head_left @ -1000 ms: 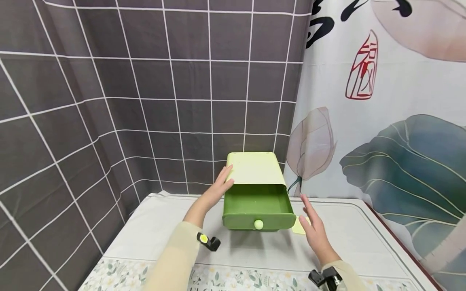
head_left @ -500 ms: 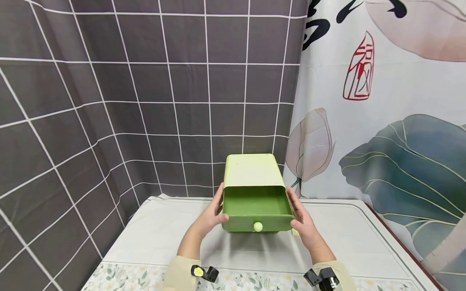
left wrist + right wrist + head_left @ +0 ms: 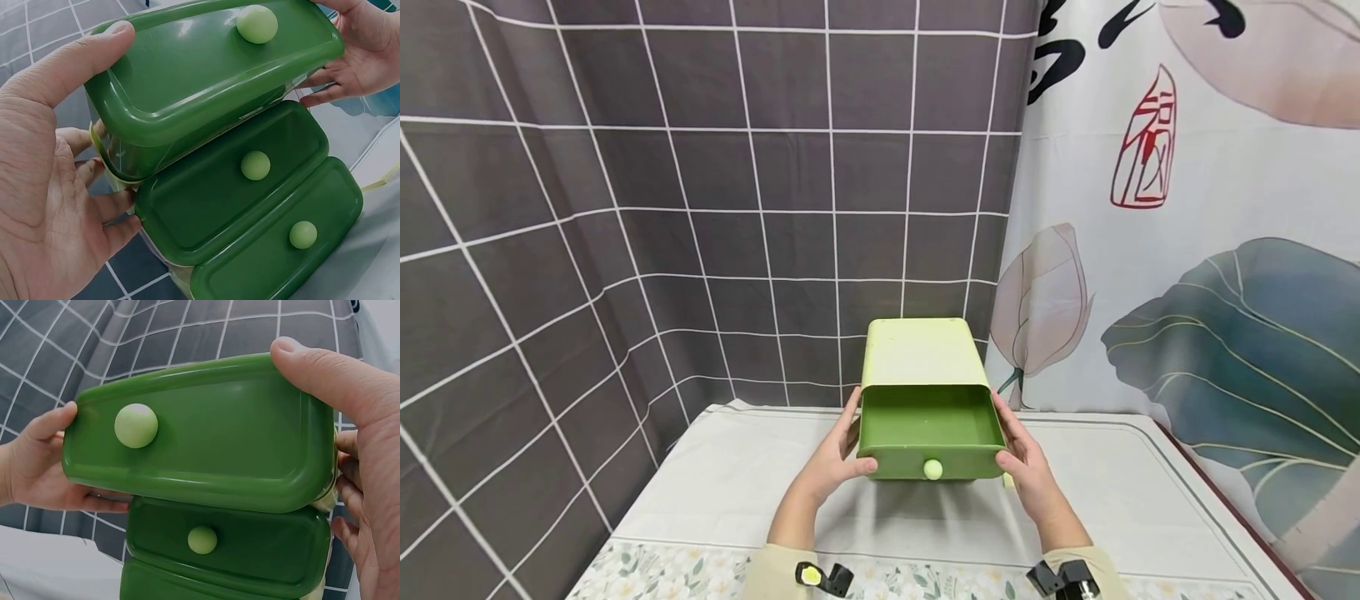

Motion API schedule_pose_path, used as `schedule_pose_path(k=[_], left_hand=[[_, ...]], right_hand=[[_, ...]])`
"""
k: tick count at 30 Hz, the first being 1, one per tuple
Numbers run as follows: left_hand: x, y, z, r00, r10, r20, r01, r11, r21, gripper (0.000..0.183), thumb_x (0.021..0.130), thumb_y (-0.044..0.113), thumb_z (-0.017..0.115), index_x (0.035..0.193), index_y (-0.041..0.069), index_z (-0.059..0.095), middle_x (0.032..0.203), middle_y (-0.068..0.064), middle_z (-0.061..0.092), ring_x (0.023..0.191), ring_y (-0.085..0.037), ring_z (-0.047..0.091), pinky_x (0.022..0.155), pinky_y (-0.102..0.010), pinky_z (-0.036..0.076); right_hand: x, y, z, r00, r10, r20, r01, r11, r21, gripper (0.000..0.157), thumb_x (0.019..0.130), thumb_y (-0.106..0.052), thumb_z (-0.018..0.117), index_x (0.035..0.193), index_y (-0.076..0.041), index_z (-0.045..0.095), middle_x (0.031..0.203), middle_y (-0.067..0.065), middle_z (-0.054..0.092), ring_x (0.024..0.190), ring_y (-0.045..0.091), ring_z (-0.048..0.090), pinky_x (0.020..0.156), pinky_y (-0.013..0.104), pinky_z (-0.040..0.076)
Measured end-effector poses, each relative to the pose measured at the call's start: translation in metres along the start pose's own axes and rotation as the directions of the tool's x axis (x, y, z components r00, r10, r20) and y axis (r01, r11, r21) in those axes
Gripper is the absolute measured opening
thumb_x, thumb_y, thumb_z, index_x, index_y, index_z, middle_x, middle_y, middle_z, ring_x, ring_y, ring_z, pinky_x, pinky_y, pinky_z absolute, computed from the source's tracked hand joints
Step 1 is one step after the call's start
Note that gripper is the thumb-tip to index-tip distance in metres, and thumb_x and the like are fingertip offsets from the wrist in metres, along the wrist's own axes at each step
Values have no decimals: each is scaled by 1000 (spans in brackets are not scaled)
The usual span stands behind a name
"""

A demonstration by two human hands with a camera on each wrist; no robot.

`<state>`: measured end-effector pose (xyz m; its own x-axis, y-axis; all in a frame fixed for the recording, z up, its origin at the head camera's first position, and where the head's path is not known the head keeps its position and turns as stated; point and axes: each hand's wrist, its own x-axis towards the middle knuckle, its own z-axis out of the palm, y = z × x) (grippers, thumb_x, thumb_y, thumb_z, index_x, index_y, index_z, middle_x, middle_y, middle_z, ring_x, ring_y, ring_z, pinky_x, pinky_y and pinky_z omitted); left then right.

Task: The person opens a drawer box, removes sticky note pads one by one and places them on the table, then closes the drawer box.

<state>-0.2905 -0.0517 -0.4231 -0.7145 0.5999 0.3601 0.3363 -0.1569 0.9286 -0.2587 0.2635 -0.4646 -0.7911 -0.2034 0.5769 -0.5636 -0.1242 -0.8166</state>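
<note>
A light-green cabinet (image 3: 922, 352) with stacked dark-green drawers sits on the table, its top drawer (image 3: 895, 462) pulled out. Only bare green shows inside that drawer. Its front carries a round pale knob (image 3: 933, 469). The left hand (image 3: 829, 467) lies along the left side, thumb at the drawer front's left edge and fingers reaching back to the cabinet wall. Mirroring it, the right hand (image 3: 1030, 477) has its thumb at the front's right edge and its fingers beside the right wall. Below, a middle drawer (image 3: 200, 194) and a bottom drawer (image 3: 269, 250) are pushed in.
A white table cover (image 3: 1120, 492) with a floral front border (image 3: 655, 571) lies under the cabinet. A small yellow paper (image 3: 1008, 481) shows behind the right hand. Grey grid cloth (image 3: 790, 183) hangs behind, and a printed white curtain (image 3: 1075, 158) at the right.
The left hand has come down from the cabinet's upper left edge to the drawer's left side. The right hand has moved in to its right side. The drawer remains pulled out.
</note>
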Motion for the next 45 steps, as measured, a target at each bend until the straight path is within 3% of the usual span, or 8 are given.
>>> schedule_pose_path(k=[6, 10, 15, 18, 25, 32, 40, 45], left_hand=[[1, -9, -2, 1000, 8, -11, -8, 1000, -10, 98, 83, 11, 66, 147, 13, -8, 153, -5, -7, 137, -33, 9, 110, -44, 11], [3, -21, -4, 999, 20, -43, -20, 1000, -6, 89, 87, 6, 60, 148, 19, -3, 153, -1, -3, 137, -30, 13, 109, -40, 18], [5, -30, -4, 993, 50, -109, -45, 998, 49, 81, 89, 7, 58, 149, 20, 4, 153, 2, 1, 136, -29, 18, 110, -44, 13], [6, -29, -2, 988, 30, -148, -20, 998, 65, 79, 90, 8, 58, 149, 20, 7, 153, 2, 4, 134, -29, 22, 110, -44, 15], [4, -10, 8, 966, -35, -256, 51, 997, 58, 72, 89, 13, 60, 147, 19, 18, 152, -3, 14, 129, -31, 33, 99, -34, 38], [4, -5, 14, 952, 33, -305, -5, 996, 92, 69, 88, 10, 61, 145, 6, 22, 149, -13, 22, 123, -34, 41, 94, -27, 43], [5, -9, 13, 948, 60, -313, -15, 990, 142, 67, 89, 12, 59, 145, 8, 23, 149, -14, 22, 123, -35, 40, 98, -31, 40], [8, -11, 16, 924, 31, -382, 28, 988, 150, 63, 89, 10, 60, 144, 12, 29, 146, -9, 30, 122, -30, 43, 97, -30, 40]], right_hand=[[1, -5, 5, 997, 52, -54, -53, 998, -26, 65, 93, -13, 51, 148, -11, 17, 152, 12, 12, 136, 32, 12, 105, 22, 27], [2, -7, 8, 989, 87, -118, -97, 992, -75, 61, 94, -10, 50, 147, -13, 20, 152, 9, 16, 135, 29, 18, 102, 19, 29], [4, -4, 10, 970, 102, -220, -128, 986, -105, 56, 94, -9, 50, 145, -13, 28, 149, 12, 24, 133, 27, 25, 99, 16, 33], [5, -3, 12, 961, 112, -252, -141, 985, -100, 56, 93, -7, 51, 144, -11, 30, 147, 15, 26, 132, 25, 28, 98, 16, 34], [9, -3, 16, 926, 163, -339, -205, 975, -91, 56, 89, -11, 58, 141, -12, 37, 145, 13, 33, 128, 17, 37, 95, 17, 38], [9, -4, 16, 924, 173, -341, -206, 976, -65, 57, 89, -9, 59, 142, -11, 36, 144, 12, 33, 128, 22, 37, 95, 19, 39], [10, -4, 18, 936, 129, -326, -168, 981, -95, 58, 89, -7, 58, 142, -11, 34, 144, 13, 33, 128, 24, 37, 95, 20, 39], [11, -1, 20, 924, 113, -365, -177, 973, -149, 58, 88, -6, 59, 141, -13, 36, 143, 12, 36, 126, 19, 40, 94, 19, 40]])
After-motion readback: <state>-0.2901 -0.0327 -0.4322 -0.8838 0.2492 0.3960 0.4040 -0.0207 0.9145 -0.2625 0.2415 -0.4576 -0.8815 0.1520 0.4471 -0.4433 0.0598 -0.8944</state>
